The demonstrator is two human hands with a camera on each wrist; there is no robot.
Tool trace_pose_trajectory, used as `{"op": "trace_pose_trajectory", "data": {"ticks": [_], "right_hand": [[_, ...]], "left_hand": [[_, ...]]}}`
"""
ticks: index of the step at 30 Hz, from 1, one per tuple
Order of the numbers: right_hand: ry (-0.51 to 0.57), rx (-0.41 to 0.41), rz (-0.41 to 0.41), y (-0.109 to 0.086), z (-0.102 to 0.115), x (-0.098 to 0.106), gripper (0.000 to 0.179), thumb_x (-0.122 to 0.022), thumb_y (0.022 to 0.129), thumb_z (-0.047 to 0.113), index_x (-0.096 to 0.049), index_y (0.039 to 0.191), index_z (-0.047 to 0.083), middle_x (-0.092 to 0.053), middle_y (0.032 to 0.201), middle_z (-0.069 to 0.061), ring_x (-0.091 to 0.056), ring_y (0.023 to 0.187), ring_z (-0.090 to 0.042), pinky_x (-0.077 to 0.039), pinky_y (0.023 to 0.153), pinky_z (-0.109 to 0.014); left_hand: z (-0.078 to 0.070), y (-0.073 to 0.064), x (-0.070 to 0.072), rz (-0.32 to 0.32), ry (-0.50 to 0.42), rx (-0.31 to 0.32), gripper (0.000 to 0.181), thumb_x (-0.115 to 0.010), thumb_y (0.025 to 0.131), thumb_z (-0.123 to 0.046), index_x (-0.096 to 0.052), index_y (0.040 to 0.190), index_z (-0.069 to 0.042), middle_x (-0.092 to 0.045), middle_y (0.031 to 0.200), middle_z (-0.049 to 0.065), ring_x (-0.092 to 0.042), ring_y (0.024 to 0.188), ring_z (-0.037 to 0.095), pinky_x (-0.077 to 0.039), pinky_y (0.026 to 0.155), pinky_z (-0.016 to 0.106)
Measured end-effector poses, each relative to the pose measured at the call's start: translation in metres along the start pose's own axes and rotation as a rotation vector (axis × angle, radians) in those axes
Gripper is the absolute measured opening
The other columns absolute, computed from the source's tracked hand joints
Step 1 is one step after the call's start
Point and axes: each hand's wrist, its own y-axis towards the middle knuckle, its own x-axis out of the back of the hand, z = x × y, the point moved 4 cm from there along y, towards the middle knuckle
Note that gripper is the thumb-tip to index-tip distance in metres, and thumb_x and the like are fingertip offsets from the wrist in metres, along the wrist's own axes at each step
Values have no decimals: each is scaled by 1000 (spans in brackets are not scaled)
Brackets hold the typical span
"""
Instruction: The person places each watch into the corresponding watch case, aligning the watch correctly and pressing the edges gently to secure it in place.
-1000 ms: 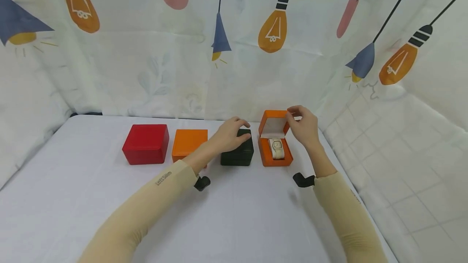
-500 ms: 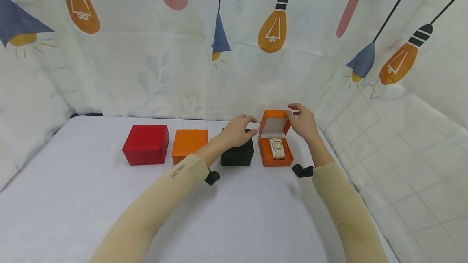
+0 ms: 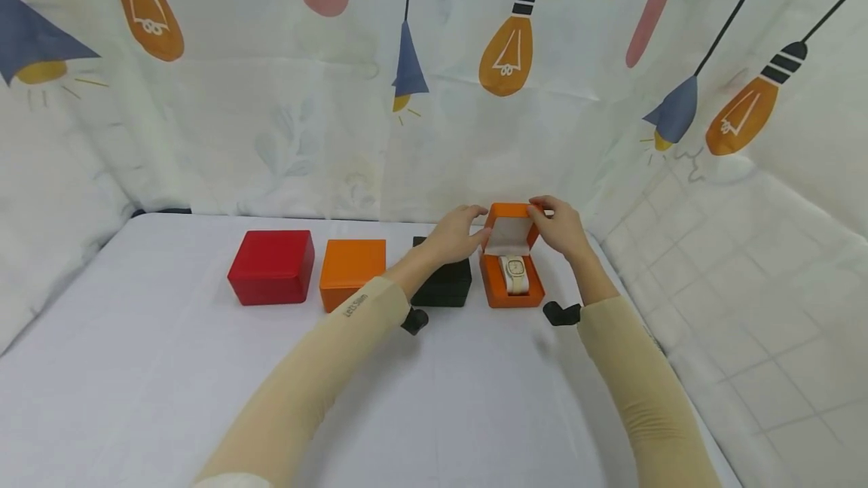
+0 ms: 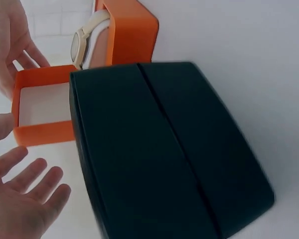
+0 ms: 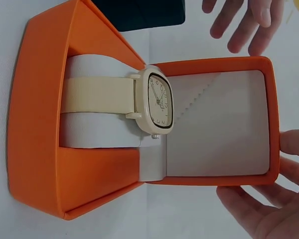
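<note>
An orange watch box (image 3: 496, 288) stands with its lid raised at the right end of a row. Inside, a cream wristwatch (image 5: 157, 102) wraps a white cushion. My right hand (image 3: 561, 230) pinches the lid's right upper edge, thumb in front and fingers behind, as the right wrist view shows. Close to the lid's left edge, my left hand (image 3: 456, 236) reaches over a dark green box (image 3: 444, 288) with fingers spread. In the left wrist view its thumb is beside the lid's corner; whether it touches cannot be told. The green box (image 4: 154, 149) is closed.
Left of the green box stand a closed orange box (image 3: 353, 266) and a closed red box (image 3: 271, 267). All rest on a white-covered table (image 3: 169, 398). A printed curtain (image 3: 305, 134) hangs directly behind the row.
My left hand has moved right, from above the green box to beside the raised lid. My right hand stays at the lid's right edge with only a slight shift. The boxes stand where they were.
</note>
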Motion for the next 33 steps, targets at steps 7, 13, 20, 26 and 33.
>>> {"op": "trace_pose_trajectory", "data": {"ticks": [7,13,20,26,33], "right_hand": [[-8,9,-6,-2,-2,3,44,-54,108,29,-57,141,0,-55,140,-25,-54,126,-46,-50,100,-57],[9,5,-9,-4,-4,3,43,-54,108,31,-58,139,1,-55,141,-25,-54,126,-47,-51,99,-57],[30,4,-13,-7,-7,1,43,-56,107,35,-57,139,6,-53,143,-23,-56,125,-47,-53,96,-57],[53,16,-21,-12,-8,0,43,-56,107,34,-57,139,6,-52,144,-24,-58,124,-46,-54,94,-57],[58,35,-33,-17,-9,-2,42,-56,107,33,-56,139,5,-52,144,-25,-59,124,-45,-54,93,-56]], "left_hand": [[-3,8,-14,-7,-45,20,57,-54,109,-25,-36,157,-2,-41,158,15,-38,145,29,-32,119,41],[-5,14,-16,-23,-61,14,61,-48,110,-28,-27,161,-2,-40,159,17,-39,145,29,-32,119,40],[-13,20,-15,-50,-64,-15,55,-46,111,-25,-32,158,2,-44,155,19,-44,141,29,-35,117,39],[-18,23,-16,-58,-88,-15,49,-46,112,-22,-39,153,3,-53,144,18,-54,127,26,-44,110,36],[-19,25,-18,-65,-94,-22,43,-48,111,-19,-44,147,3,-59,134,17,-58,114,25,-48,103,35]]}}
